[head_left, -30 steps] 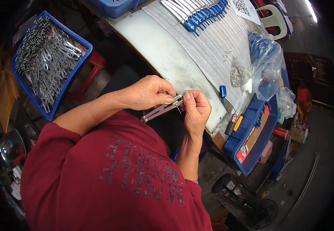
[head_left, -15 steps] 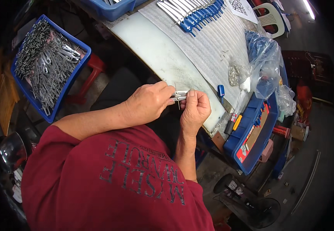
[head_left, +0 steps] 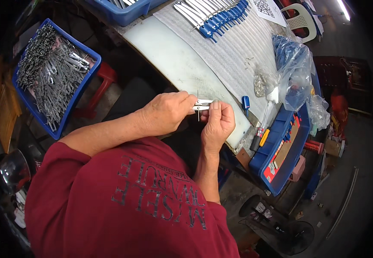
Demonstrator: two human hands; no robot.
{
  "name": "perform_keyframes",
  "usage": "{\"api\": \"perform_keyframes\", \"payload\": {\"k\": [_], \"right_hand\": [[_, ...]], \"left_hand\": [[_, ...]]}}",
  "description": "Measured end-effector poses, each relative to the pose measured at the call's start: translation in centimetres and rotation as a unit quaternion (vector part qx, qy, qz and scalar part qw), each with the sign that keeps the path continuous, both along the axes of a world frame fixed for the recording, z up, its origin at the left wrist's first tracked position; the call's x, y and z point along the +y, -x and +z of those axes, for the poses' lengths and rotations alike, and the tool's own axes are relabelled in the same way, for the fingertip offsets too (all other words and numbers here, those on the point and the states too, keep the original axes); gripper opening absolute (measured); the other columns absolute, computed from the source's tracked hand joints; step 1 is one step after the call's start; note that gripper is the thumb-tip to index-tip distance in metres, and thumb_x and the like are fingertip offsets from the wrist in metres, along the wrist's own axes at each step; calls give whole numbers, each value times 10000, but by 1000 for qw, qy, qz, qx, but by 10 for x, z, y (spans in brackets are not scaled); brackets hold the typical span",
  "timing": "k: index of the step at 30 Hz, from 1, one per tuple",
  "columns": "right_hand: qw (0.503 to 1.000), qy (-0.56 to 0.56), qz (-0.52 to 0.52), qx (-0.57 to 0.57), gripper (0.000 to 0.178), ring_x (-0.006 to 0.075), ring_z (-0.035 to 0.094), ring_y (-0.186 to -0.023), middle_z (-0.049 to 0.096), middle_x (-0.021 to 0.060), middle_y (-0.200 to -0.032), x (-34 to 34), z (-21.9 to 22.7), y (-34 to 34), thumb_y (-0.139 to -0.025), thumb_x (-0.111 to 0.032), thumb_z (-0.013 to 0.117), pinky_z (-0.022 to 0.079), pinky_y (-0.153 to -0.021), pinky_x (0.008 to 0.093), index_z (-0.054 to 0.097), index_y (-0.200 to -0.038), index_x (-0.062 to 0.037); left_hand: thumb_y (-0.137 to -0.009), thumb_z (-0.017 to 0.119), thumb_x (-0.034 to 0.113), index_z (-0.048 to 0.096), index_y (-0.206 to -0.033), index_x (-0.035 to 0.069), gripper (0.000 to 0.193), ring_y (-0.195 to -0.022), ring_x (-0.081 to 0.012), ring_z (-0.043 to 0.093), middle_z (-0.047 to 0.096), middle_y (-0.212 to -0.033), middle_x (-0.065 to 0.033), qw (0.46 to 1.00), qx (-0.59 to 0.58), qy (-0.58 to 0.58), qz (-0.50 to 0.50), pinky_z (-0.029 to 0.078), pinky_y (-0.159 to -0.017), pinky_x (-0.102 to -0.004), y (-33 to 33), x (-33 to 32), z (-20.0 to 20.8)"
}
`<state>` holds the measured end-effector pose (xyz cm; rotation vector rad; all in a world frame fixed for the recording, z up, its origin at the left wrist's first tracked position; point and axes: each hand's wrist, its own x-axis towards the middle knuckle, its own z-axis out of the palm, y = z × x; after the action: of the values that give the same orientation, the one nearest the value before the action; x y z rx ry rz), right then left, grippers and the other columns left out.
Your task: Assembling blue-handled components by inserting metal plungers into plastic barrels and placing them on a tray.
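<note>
My left hand (head_left: 168,112) closes on one end of a small silver metal piece with two parallel arms (head_left: 202,108). Its other end is pinched between the thumb and fingers of my right hand (head_left: 219,124). A thin metal rod (head_left: 198,117) crosses the piece, sticking out on both sides. The fingers hide both ends, so I cannot make out its full shape. Both hands are at the near edge of a white work surface (head_left: 173,56). A small blue part (head_left: 246,102) lies on the foam sheet (head_left: 225,56), to the right of my hands.
Blue-and-silver pieces (head_left: 212,19) lie in a row at the back. Plastic bags (head_left: 296,73), small metal bits (head_left: 259,88) and a screwdriver (head_left: 259,133) lie on the right. A blue bin (head_left: 77,96) of metal parts stands left, a blue tray (head_left: 259,167) right, a fan (head_left: 294,236) below.
The silver piece has turned slightly, and its arms catch more light. Both hands keep their hold in almost the same place.
</note>
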<state>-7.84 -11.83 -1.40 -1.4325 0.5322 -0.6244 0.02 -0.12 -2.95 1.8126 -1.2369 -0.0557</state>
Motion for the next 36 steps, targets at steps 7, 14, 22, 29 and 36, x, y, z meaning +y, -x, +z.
{"api": "perform_keyframes", "payload": {"k": [7,14,22,29,36], "right_hand": [[940,288,176,41,197,111,506,-687,555,52,-788,-31,14,17,-812,-163,613,398,-617,207,571,-882,16],[891,331,306,-54,235,184,532,-605,568,101,-701,-33,33,17,-750,-185,660,408,-540,262,568,-785,28],[888,381,256,-24,154,148,509,-523,550,65,-603,-21,38,18,-760,-116,645,387,-484,238,566,-728,13],[956,225,146,120,172,52,428,-502,508,-5,-576,-13,19,21,-831,-139,595,322,-452,184,555,-732,-5],[990,48,78,103,189,46,393,-470,483,-9,-559,-6,14,13,-842,-156,582,297,-431,181,549,-735,-4]], "left_hand": [[-764,566,41,549,-902,-6,146,-643,-281,522,526,-722,-132,979,156,36,-127,407,-566,-340,-18,15,11],[-818,550,96,584,-977,-33,208,-572,-113,470,542,-705,-51,822,474,-13,-316,383,-520,-247,-27,23,6],[-864,531,156,603,-977,-15,217,-501,-53,432,527,-643,-1,690,619,-35,-374,386,-454,-195,-30,20,0],[-873,512,188,602,-822,-2,217,-487,-59,465,549,-641,-13,797,552,-84,-229,404,-451,-232,-25,17,7],[-716,634,114,546,-837,5,186,-645,-283,565,557,-698,-130,986,149,19,-66,444,-533,-321,-5,14,11]]}}
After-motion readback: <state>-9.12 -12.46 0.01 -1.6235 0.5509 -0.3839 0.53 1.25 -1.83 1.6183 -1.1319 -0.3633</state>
